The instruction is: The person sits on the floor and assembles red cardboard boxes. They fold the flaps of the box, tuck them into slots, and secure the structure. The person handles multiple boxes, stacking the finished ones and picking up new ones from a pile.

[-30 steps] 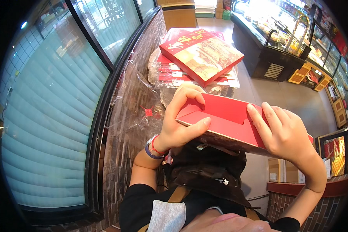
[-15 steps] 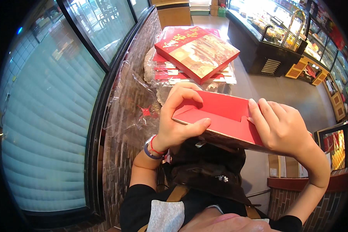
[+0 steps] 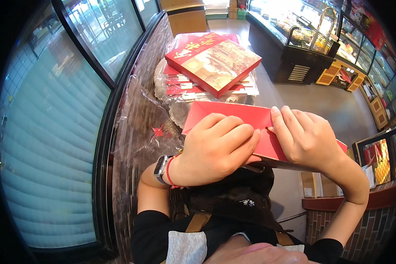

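Note:
A red cardboard box, its inside facing up, is held in front of my chest. My left hand lies across its left part, fingers curled over the near side with the tips at the middle. My right hand grips the right part, fingers bent down into the box beside a small slot or folded flap. What the left fingertips press on is partly hidden, as are both thumbs. Beyond the box, a red and gold printed gift box rests askew on a stack of flat red boxes with clear wrapping.
The stack sits on a dark wood-patterned counter running along a frosted window. Crumpled clear plastic and a small red ornament lie there. To the right stand a lit glass display case, grey floor and a brick-fronted ledge.
My left hand has moved from the box's left end to its middle, its back now turned up and fingers curled in. The right hand keeps its grip. The view has shifted slightly.

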`<control>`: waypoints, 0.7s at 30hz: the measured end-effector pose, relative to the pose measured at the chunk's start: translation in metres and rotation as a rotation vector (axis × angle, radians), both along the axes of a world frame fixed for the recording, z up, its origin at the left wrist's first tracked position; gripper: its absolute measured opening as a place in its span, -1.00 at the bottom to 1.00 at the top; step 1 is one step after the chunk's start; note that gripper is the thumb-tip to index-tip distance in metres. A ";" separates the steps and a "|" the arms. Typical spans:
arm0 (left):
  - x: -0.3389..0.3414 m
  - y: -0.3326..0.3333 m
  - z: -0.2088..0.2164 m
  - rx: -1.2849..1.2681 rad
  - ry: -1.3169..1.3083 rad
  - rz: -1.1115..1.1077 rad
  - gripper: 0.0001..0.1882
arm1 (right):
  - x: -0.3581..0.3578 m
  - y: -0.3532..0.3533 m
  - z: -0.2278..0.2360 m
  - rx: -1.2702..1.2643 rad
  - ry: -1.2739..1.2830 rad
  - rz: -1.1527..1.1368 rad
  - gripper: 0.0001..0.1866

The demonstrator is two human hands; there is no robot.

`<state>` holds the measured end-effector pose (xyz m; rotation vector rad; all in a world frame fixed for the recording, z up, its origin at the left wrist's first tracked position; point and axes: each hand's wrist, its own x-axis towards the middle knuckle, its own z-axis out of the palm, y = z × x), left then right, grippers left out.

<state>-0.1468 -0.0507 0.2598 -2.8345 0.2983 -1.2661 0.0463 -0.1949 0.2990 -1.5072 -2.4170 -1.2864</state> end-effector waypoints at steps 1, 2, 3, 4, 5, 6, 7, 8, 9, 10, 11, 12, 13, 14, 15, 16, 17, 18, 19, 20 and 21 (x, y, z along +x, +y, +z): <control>0.000 -0.001 -0.002 0.002 0.002 -0.002 -0.62 | 0.000 -0.001 -0.001 0.003 -0.007 -0.007 -0.63; -0.001 -0.002 -0.003 0.005 0.004 -0.003 -0.62 | -0.001 -0.002 -0.002 0.006 -0.014 -0.015 -0.63; 0.000 -0.001 -0.003 0.005 0.003 -0.012 -0.62 | -0.002 -0.002 -0.002 0.008 -0.027 -0.026 -0.63; 0.001 -0.001 -0.003 0.004 0.001 -0.022 -0.62 | -0.003 -0.002 -0.003 0.010 -0.041 -0.039 -0.63; 0.002 0.000 -0.002 0.003 -0.002 -0.032 -0.62 | -0.003 -0.002 -0.003 0.010 -0.036 -0.044 -0.63; 0.002 0.001 -0.002 0.003 0.001 -0.037 -0.62 | -0.002 -0.002 -0.004 0.011 -0.031 -0.048 -0.63; 0.002 0.002 -0.001 0.003 0.005 -0.038 -0.62 | -0.003 -0.001 -0.004 0.003 -0.009 -0.049 -0.64; 0.002 0.003 0.000 0.002 0.008 -0.039 -0.61 | -0.003 0.000 -0.003 -0.005 0.013 -0.050 -0.65; 0.002 0.004 0.001 -0.006 0.006 -0.028 -0.62 | -0.005 0.000 -0.001 -0.022 0.051 -0.053 -0.67; 0.001 0.004 0.001 -0.015 0.004 -0.017 -0.62 | -0.007 0.001 0.001 -0.040 0.090 -0.055 -0.68; 0.000 0.004 0.002 -0.025 0.003 -0.006 -0.62 | -0.008 0.000 0.003 -0.096 0.165 -0.054 -0.68; -0.001 0.005 0.004 -0.040 0.025 0.001 -0.63 | -0.010 -0.002 0.005 -0.151 0.239 -0.054 -0.68; -0.004 0.006 0.006 -0.055 0.049 0.007 -0.63 | -0.011 -0.004 0.007 -0.207 0.315 -0.055 -0.68; -0.006 0.006 0.008 -0.070 0.073 0.012 -0.63 | -0.013 -0.004 0.009 -0.231 0.387 -0.030 -0.68; -0.007 0.005 0.010 -0.066 0.071 0.035 -0.66 | -0.014 -0.004 0.011 -0.254 0.459 -0.004 -0.69; -0.007 0.005 0.008 -0.035 0.059 0.002 -0.67 | -0.015 -0.005 0.011 -0.277 0.533 0.021 -0.70; -0.006 0.007 0.004 -0.004 0.047 -0.031 -0.68 | -0.014 -0.006 0.009 -0.291 0.579 0.026 -0.70; -0.006 0.008 0.002 0.027 0.035 -0.064 -0.69 | -0.011 -0.007 0.006 -0.305 0.626 0.032 -0.70; -0.006 0.005 0.002 -0.001 0.032 -0.078 -0.69 | -0.008 -0.007 0.004 -0.320 0.671 0.035 -0.70; -0.007 0.003 0.003 -0.037 0.038 -0.049 -0.69 | -0.006 -0.008 0.005 -0.368 0.738 0.023 -0.69; -0.008 0.001 0.004 -0.074 0.044 -0.021 -0.70 | -0.005 -0.009 0.008 -0.417 0.805 0.011 -0.69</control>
